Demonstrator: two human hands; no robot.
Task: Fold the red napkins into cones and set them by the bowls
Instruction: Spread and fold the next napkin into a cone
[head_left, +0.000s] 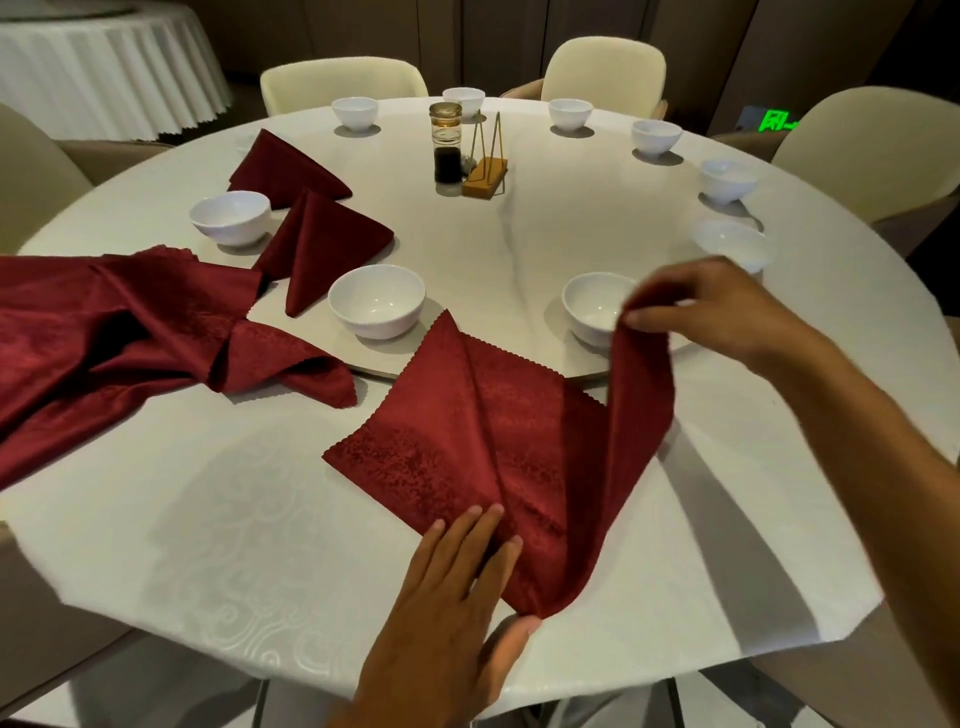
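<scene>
A: Napkin (467, 426) in work lies on the surface (218, 519) at the near edge, just in front of the turntable rim (374, 370). Left part flat, right corner lifted.

B: Left hand (457, 597)?

A: Fingers (480, 535) straight, pressing the napkin's near corner down flat. The thumb (519, 631) lies at the fold's lower tip, touching the cloth.

B: Right hand (727, 306)?

A: Fingers curled, pinching the raised corner above the nearest right bowl (592, 306). The cloth hangs from that pinch down to the left hand in one long drape.

B: Finished cones?

A: Two. One cone (317, 244) stands between the left bowl (231, 215) and the near-centre bowl (376, 299). A second cone (283, 169) stands farther back, beyond the left bowl.

B: Spare cloth?

A: A loose red pile (119, 338) sprawls over the left edge of the surface, one end touching the turntable rim, unfolded.

B: Other items?

A: More white bowls ring the far and right side. A dark sauce jar (447, 143) and a small wooden stand (485, 174) sit together near the middle. Cream chairs (337, 83) stand round the far side.
</scene>
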